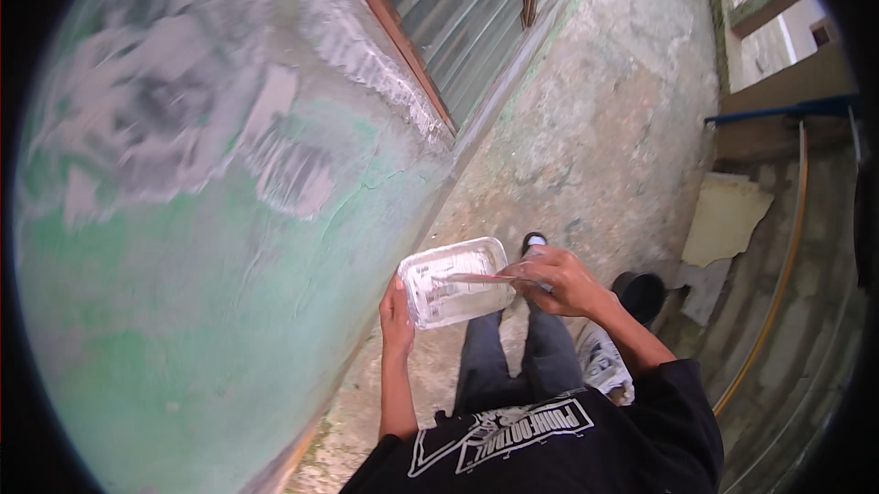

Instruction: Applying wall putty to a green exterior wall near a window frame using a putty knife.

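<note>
My left hand is closed on the near left side of a clear plastic tub, its fingers wrapped round the wall. White paste is smeared over the tub's bottom and sides. My right hand grips a putty knife, seen almost edge-on, whose far end dips inside the tub against the paste. Both hands are in front of my waist, above my legs. To the left rises a green wall, with a patch of whitish filler spread in streaks on its upper part.
A corrugated metal panel in a brown frame adjoins the wall. On the right stand a black bucket and a white printed sack, close to my legs. Farther right are a torn yellowish board, an orange pipe and a blue bar.
</note>
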